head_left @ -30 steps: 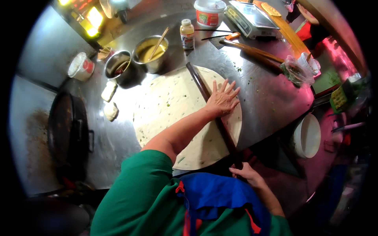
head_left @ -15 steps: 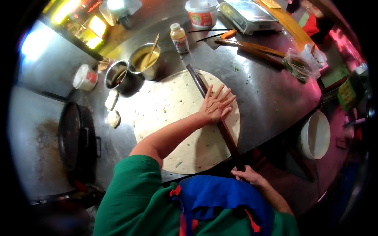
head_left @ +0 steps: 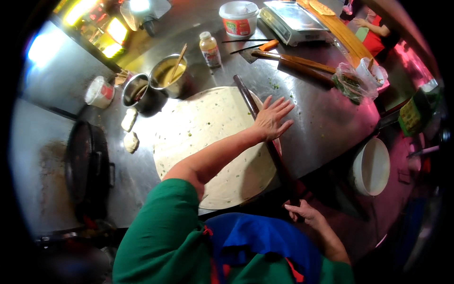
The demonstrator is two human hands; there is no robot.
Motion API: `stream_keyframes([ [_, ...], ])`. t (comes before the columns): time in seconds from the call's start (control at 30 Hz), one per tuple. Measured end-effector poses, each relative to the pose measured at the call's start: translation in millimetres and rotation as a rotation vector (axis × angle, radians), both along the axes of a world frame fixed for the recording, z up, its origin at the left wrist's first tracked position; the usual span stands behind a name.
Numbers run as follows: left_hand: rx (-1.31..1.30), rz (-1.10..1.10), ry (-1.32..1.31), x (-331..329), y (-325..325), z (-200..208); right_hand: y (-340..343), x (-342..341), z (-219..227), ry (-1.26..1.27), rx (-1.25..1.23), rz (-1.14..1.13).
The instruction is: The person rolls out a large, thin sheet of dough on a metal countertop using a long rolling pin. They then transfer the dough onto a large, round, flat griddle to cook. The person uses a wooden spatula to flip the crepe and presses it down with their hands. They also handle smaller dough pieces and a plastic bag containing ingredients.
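Observation:
A wide round sheet of dough (head_left: 208, 128), pale with green flecks, lies on the metal table. Over its right part runs a long dark rolling pin (head_left: 246, 96), slanting from the far side down toward me. My left hand (head_left: 273, 122) lies across the pin's middle, palm down, with its fingers outstretched past the dough's right edge. At the near end, beyond the table's front edge, my right hand (head_left: 306, 214) has its fingers curled at the pin, thumb extended. Two small dough lumps (head_left: 130, 120) sit left of the sheet.
Metal pots, one a pot of yellow liquid (head_left: 171, 73), stand at the far left near a bottle (head_left: 210, 49). Toward the back are a white tub (head_left: 239, 19), a scale (head_left: 295, 23) and wooden tools (head_left: 302, 68). A dark pan (head_left: 87, 170) stands left, a white bucket (head_left: 372, 166) right.
The rolling pin has shifted right, toward the dough's right edge, and both hands have moved right with it. The left fingers now reach farther over the bare metal.

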State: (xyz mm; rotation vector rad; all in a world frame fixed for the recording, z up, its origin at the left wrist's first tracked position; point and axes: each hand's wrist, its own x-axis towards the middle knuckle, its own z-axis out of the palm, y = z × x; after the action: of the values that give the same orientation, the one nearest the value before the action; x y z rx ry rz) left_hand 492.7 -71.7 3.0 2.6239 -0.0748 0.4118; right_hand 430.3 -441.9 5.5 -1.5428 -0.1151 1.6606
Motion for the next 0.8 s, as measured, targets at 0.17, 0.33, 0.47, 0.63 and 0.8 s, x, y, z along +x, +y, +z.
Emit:
stream_keyframes([
  [0.17,0.337,0.045,0.06,-29,-1,-1,10,1,-1,-0.062,-0.086,0.039],
  [0.33,0.276,0.05,0.036,30,-27,-9,15,-1,0,-0.747,-0.03,-0.124],
  [0.47,0.197,0.064,-0.107,21,-18,-6,28,-27,20,-1.186,-0.043,-0.074],
  [0.63,0.382,0.008,0.209,-129,71,-8,83,-100,18,-1.275,-0.233,0.321],
  [0.8,0.28,-0.04,-0.119,-260,124,18,118,-157,17,-1.299,-0.173,0.497],
])
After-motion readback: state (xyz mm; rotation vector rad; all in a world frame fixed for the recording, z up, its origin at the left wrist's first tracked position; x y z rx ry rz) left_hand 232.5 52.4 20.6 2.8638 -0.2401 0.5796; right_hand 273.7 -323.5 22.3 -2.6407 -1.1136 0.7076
